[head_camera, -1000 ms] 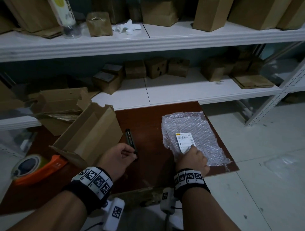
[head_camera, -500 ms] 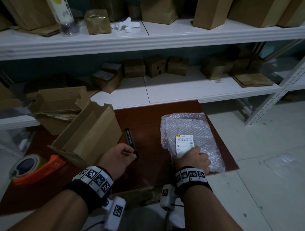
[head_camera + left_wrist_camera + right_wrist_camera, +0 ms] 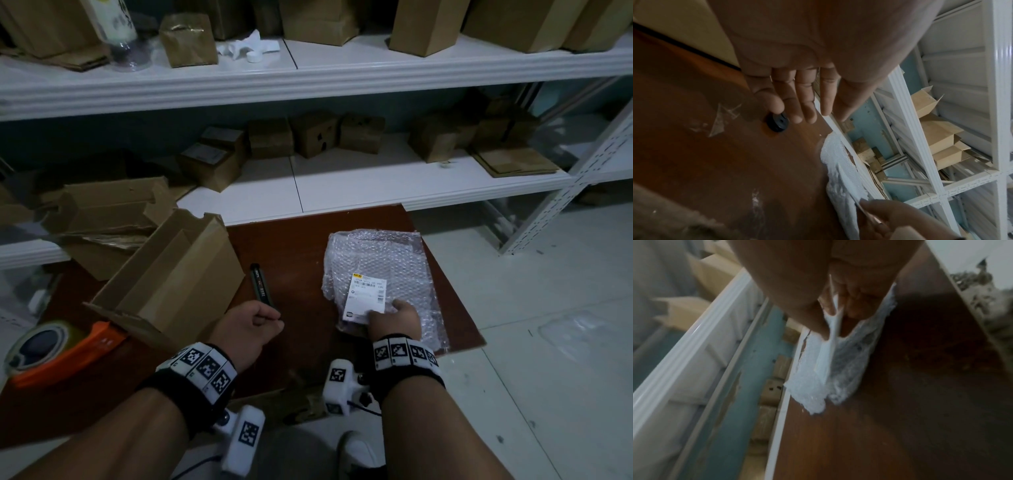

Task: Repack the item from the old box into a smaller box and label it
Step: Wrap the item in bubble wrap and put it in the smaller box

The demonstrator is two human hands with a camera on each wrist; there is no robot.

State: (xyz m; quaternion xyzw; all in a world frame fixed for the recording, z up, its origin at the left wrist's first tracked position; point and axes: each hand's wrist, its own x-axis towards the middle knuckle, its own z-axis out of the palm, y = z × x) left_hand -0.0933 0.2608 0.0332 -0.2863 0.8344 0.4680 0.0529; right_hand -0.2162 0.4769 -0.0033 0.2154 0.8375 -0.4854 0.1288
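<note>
A bubble-wrap package lies on the brown board, with a white printed label on top of it. My right hand pinches the label's near edge. In the right wrist view, thumb and fingers clamp the label over the bubble wrap. A black marker lies on the board left of the package. My left hand rests loosely curled at the marker's near end. In the left wrist view, a fingertip touches the marker's cap without gripping it. An open cardboard box lies tipped on its side to the left.
An orange tape dispenser sits at the board's left edge. A second opened box lies behind the first. White shelves behind the board hold several small cardboard boxes. Grey floor spreads to the right.
My right hand has drawn the label and the bubble wrap slightly left, and the label now lies straighter. The left hand and the marker have not moved.
</note>
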